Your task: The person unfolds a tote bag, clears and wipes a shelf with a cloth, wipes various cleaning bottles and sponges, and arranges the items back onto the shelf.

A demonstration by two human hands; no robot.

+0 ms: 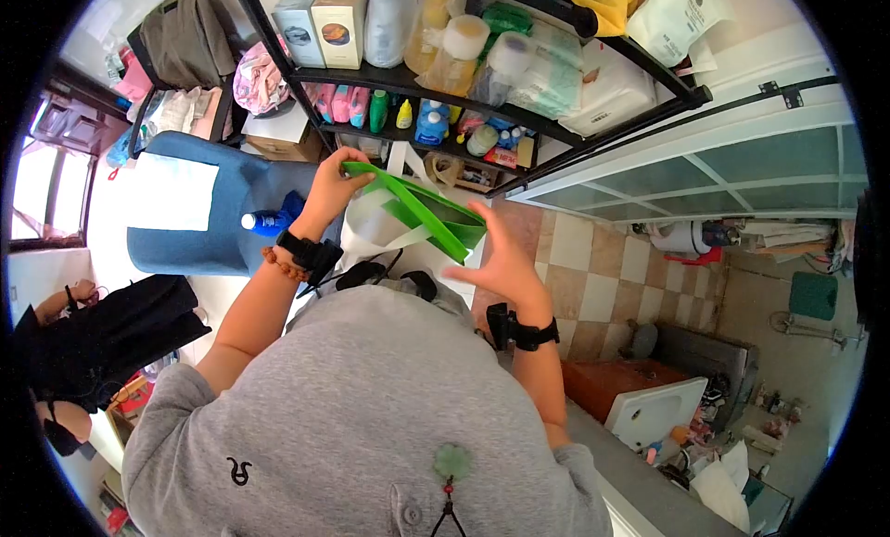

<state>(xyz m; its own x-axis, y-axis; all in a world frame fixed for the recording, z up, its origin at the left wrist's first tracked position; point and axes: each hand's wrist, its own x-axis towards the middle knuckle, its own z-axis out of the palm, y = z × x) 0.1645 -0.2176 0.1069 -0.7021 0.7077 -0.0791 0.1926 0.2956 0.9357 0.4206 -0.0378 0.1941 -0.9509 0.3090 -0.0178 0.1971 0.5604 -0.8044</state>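
A bright green bag (417,208) with white handles hangs in front of my chest, its top partly spread. My left hand (336,189) pinches the bag's upper left corner between thumb and fingers. At the bag's right end is my right hand (505,263), its thumb and fingers spread apart, with the fingertips close to the green edge; whether they touch it is unclear. A blue bottle with a white cap (269,222) lies on the blue chair (167,254) to the left of my left hand.
Black shelves (389,76) with boxes, bottles and packages stand ahead. Another person in dark clothes (120,338) is at the left. A glass-paned door (723,180) stands at the right, above the tiled floor (593,287). A white basin (654,412) sits lower right.
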